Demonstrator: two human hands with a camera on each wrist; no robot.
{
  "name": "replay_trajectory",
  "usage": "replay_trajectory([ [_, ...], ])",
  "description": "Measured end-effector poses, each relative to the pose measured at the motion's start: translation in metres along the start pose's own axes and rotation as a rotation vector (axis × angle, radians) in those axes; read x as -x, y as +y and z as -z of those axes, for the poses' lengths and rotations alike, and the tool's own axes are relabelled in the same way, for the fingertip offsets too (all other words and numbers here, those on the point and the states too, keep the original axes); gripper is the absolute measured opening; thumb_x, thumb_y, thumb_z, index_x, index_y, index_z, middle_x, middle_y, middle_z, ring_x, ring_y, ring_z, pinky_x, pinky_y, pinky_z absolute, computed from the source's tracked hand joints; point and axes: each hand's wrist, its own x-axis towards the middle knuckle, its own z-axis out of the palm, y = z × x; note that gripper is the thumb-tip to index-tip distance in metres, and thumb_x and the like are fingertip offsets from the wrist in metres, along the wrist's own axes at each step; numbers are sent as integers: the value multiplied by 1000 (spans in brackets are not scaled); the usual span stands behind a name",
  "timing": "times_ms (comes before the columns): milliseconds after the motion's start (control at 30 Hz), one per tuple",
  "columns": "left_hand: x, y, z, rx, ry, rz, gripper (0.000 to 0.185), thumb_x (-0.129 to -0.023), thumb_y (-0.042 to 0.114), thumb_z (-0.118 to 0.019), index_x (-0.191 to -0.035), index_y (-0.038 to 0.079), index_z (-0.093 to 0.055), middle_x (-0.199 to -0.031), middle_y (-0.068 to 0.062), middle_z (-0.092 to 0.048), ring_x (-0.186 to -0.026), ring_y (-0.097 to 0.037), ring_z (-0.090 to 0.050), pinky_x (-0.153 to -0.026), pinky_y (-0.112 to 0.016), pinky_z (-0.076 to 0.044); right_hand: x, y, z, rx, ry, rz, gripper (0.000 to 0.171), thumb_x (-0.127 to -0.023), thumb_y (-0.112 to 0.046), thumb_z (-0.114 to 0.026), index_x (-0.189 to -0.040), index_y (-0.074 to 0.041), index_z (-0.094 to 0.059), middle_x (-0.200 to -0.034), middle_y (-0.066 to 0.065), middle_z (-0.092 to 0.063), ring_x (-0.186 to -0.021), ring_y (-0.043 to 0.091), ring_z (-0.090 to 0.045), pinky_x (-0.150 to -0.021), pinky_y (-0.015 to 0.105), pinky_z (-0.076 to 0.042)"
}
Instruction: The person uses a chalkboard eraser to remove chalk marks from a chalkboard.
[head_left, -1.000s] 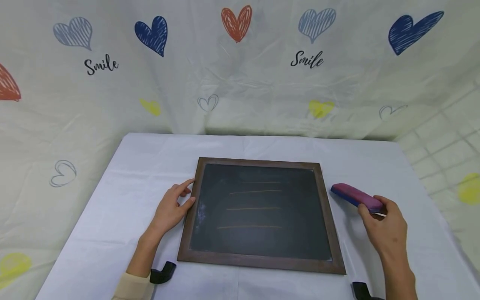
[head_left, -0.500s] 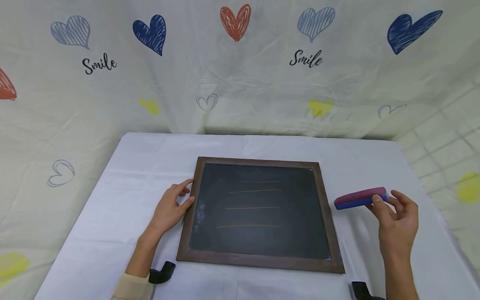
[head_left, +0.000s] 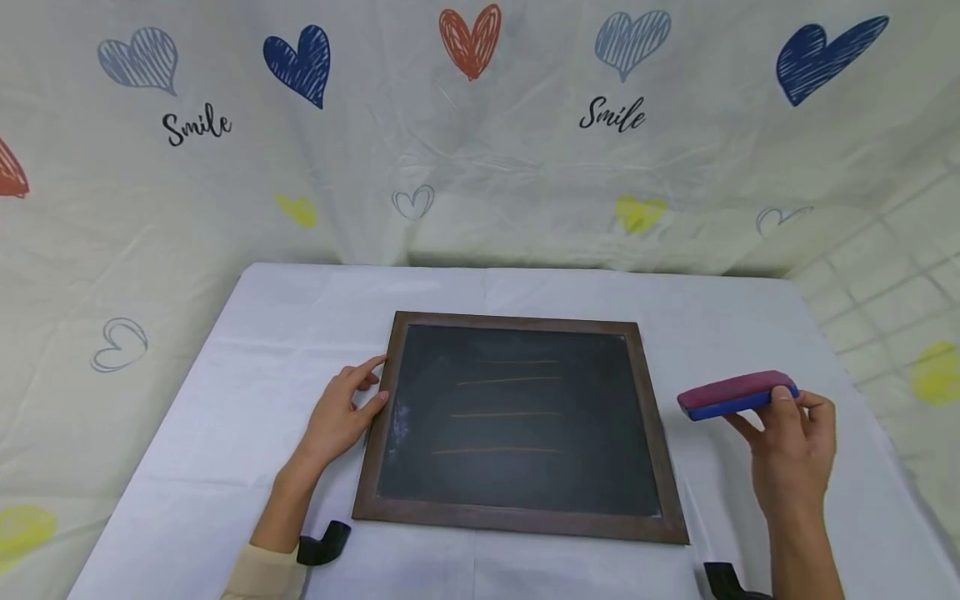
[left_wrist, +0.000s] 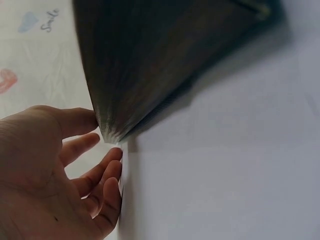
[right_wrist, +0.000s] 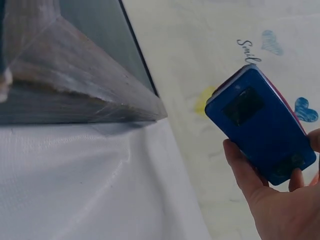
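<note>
A chalkboard [head_left: 517, 425] in a brown wooden frame lies on the white-covered table, with several thin horizontal yellowish lines across its dark surface. My left hand [head_left: 341, 417] touches the frame's left edge with fingertips and thumb; in the left wrist view its fingers [left_wrist: 107, 172] bend loosely beside the frame [left_wrist: 135, 65]. Right of the board, my right hand [head_left: 795, 454] pinches one end of a board eraser [head_left: 738, 395], held above the table. The eraser has a maroon top and a blue body. Dark rectangular patches show on its blue face [right_wrist: 262, 125] in the right wrist view.
The white cloth [head_left: 300, 308] covers the table under the board. Behind it hangs a pale curtain [head_left: 525, 167] printed with hearts and "Smile". Black wrist-mount pieces [head_left: 324, 543] sit by both wrists.
My right hand has swung the board eraser round, so its blue side shows more, and moved it slightly right. The left hand and the chalkboard stay in place.
</note>
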Motion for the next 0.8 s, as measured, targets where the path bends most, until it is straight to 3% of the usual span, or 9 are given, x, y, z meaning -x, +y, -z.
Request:
replay_trajectory([
  [167,0,-1,-1,3,2,-3,58,-100,18,-69,-155,15,-50,-121,-15,-65,-113,-31,-59,-81,-35,-45,2,1,-1,26,-41,-51,14,-107,-7,-52,-121,-10,-49,-129,11,-54,-111,22,-64,-78,26,-61],
  [367,-1,-2,-1,-4,2,-6,57,-101,18,-68,-155,15,-50,-121,-16,-66,-114,-31,-60,-82,-34,-46,6,1,-1,-21,-170,-97,20,-105,-2,-45,-123,-11,-46,-138,9,-50,-124,22,-57,-87,28,-58],
  [533,0,-3,0,-4,12,-22,56,-101,19,-68,-154,13,-51,-121,-17,-66,-113,-32,-60,-80,-33,-46,10,4,-5,-67,-299,-91,26,-105,4,-42,-126,-7,-49,-136,7,-63,-123,20,-64,-90,28,-59],
  [667,0,-3,1,-4,11,-26,55,-102,20,-67,-154,13,-52,-121,-16,-66,-113,-32,-60,-81,-34,-46,14,5,-13,63,-308,-102,29,-105,4,-48,-130,-5,-58,-124,3,-72,-115,13,-69,-86,24,-60],
  [800,-1,-3,0,6,4,-17,54,-102,20,-68,-153,14,-52,-121,-17,-65,-113,-32,-59,-81,-35,-46,20,5,-21,248,-293,-143,34,-106,-4,-55,-139,-6,-59,-126,-4,-68,-115,9,-64,-85,18,-58],
])
